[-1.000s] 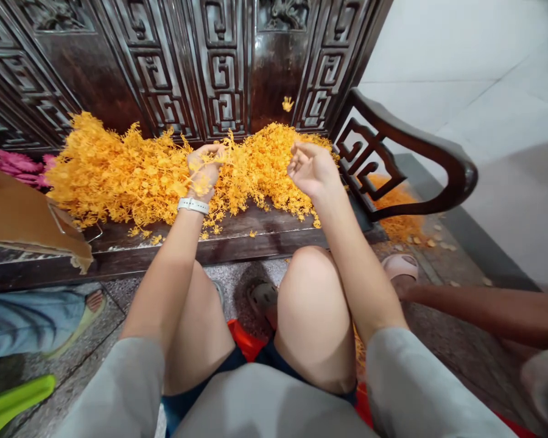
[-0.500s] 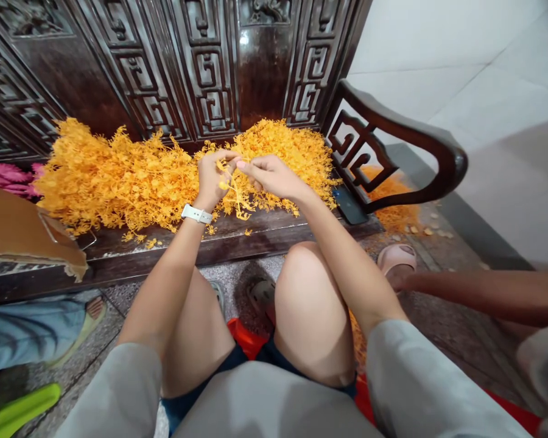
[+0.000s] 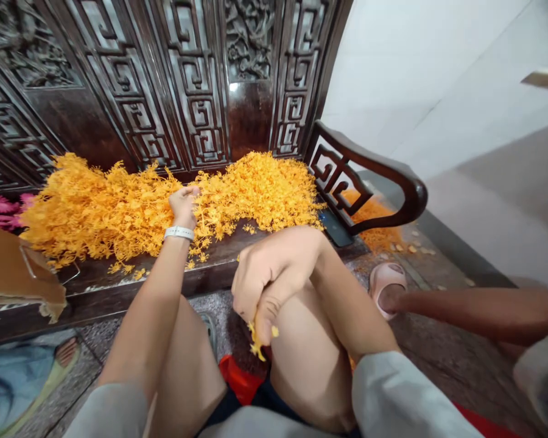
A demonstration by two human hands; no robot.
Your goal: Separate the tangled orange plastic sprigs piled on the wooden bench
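A small yellow piece is pinched in the fingers of the right hand, held apart from a long heap of orange-yellow sprigs. Into that heap the left hand is set with fingers curled, though whether anything is gripped there cannot be told. The sprigs are spread along a dark wooden tabletop, framed by a carved backrest and an openwork armrest.

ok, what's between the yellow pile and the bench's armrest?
Head view: a dark, flat, phone-like slab lies on the seat between the yellow pile and armrest.
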